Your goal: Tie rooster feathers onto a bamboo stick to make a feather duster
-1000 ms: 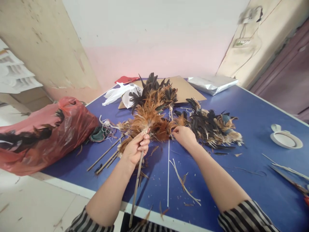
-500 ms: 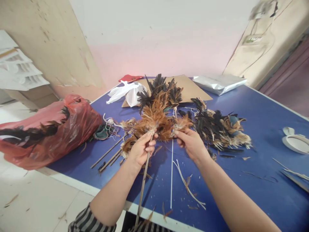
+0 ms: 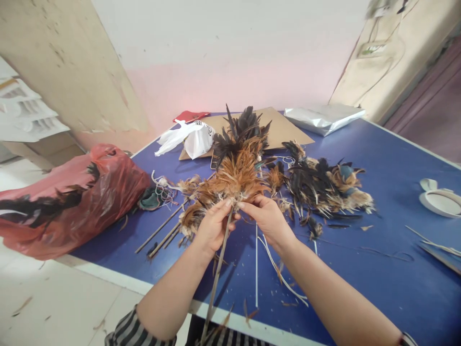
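My left hand (image 3: 213, 227) is closed around a thin wooden stick (image 3: 218, 271) whose lower end slants down toward my lap. Brown feathers (image 3: 237, 174) bound to the stick fan out above that hand, with black feathers (image 3: 247, 127) at the far tip: a feather duster. Pinched between thumb and finger, a small tuft of brown feathers (image 3: 256, 192) is in my right hand (image 3: 269, 222), pressed against the duster beside my left thumb. The feather quills at the binding are partly hidden by my fingers.
Loose black and tan feathers (image 3: 317, 187) are heaped at right on the blue table (image 3: 367, 288). A red plastic bag (image 3: 72, 211) holds more feathers at left. Several sticks (image 3: 160, 230), white cords (image 3: 283, 276), a tape roll (image 3: 441, 202) and cardboard (image 3: 284, 129) lie about.
My right hand has moved left, bringing the brown tuft from beside the duster up against its binding. My left hand still grips the stick, shifted slightly right.
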A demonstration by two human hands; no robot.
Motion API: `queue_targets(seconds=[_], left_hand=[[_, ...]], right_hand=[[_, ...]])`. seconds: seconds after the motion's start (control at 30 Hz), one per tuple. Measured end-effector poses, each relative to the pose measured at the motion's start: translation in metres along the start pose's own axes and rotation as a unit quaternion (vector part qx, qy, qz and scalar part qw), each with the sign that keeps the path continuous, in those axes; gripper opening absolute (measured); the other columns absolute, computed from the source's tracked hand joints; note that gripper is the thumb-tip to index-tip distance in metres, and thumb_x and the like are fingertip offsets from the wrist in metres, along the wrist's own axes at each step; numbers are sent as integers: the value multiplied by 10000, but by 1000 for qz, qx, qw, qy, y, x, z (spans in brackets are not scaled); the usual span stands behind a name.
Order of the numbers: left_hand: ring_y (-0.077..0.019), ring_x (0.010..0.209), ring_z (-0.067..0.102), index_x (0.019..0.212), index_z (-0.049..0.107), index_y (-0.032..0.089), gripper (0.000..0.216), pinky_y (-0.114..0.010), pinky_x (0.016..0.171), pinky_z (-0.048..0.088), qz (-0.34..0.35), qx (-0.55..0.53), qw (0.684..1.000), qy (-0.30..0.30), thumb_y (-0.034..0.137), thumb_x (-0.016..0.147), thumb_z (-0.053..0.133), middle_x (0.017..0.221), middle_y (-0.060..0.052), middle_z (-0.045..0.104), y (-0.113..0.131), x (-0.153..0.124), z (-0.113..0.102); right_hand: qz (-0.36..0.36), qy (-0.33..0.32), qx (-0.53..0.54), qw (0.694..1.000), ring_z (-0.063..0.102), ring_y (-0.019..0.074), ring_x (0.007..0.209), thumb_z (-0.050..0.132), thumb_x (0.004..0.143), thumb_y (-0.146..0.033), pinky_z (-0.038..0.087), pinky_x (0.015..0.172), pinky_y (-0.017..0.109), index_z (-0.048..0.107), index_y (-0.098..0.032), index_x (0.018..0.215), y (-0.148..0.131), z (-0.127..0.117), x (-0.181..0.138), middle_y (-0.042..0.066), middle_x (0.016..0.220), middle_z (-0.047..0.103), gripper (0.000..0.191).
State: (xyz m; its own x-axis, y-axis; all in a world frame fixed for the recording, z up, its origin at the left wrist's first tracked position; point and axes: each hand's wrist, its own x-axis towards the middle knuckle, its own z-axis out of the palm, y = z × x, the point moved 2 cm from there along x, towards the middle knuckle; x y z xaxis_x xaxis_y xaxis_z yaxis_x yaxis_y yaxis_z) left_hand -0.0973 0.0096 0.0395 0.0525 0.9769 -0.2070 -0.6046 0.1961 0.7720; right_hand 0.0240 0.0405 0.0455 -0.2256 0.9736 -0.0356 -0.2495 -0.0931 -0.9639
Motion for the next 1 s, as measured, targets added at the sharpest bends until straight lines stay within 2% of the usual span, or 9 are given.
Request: queue_targets(seconds=[0.17,0.27,0.43,0.57,0.77,0.9,1.0], left_hand=[[-69,525,532,816,619,120,240,-117,341,357,21,39,999,-21,302,680,697,649,-9,563,-4,-1,3],[-49,481,489,788,610,120,218,-111,331,330,26,43,998,-28,310,704,676,618,4,533,-5,-1,3],[-16,451,437,793,600,123,223,-92,311,268,19,19,999,-43,301,693,688,662,15,513,-6,-2,2],[-9,454,429,827,597,129,217,-82,311,265,8,9,999,-52,291,707,677,686,11,520,-6,-1,2],[3,437,390,824,582,122,166,-65,302,254,1,-12,997,-73,244,737,653,672,17,496,-7,1,1],[15,421,356,772,549,115,73,-41,290,230,-33,-91,993,-73,149,762,613,649,23,462,-5,3,-1],[20,418,359,728,500,120,112,-26,289,229,-53,-159,985,-49,104,837,484,656,15,453,-2,4,-4]], right_hand=[[15,-97,15,995,525,108,519,677,664,-315,373,530,243,628,-129,707,-1,4,-2,-11,554,592,197],[16,-115,16,993,509,99,503,665,678,-316,338,497,231,618,-125,688,-2,3,-2,-7,540,585,197],[26,-87,35,995,467,84,500,659,680,-351,320,487,233,600,-130,651,4,-1,1,7,598,594,230],[13,-39,38,998,390,62,445,689,646,-348,284,459,234,586,-136,602,5,-1,1,-16,545,559,240],[-15,21,-4,1000,490,101,546,699,630,-326,362,546,248,574,-149,595,0,3,-2,-5,570,580,220],[-13,15,-17,1000,509,97,575,699,637,-337,368,508,230,613,-143,790,3,2,-3,14,718,623,263],[16,-58,-7,998,501,75,516,692,651,-367,365,450,219,569,-180,1015,8,3,-4,26,888,628,427]])
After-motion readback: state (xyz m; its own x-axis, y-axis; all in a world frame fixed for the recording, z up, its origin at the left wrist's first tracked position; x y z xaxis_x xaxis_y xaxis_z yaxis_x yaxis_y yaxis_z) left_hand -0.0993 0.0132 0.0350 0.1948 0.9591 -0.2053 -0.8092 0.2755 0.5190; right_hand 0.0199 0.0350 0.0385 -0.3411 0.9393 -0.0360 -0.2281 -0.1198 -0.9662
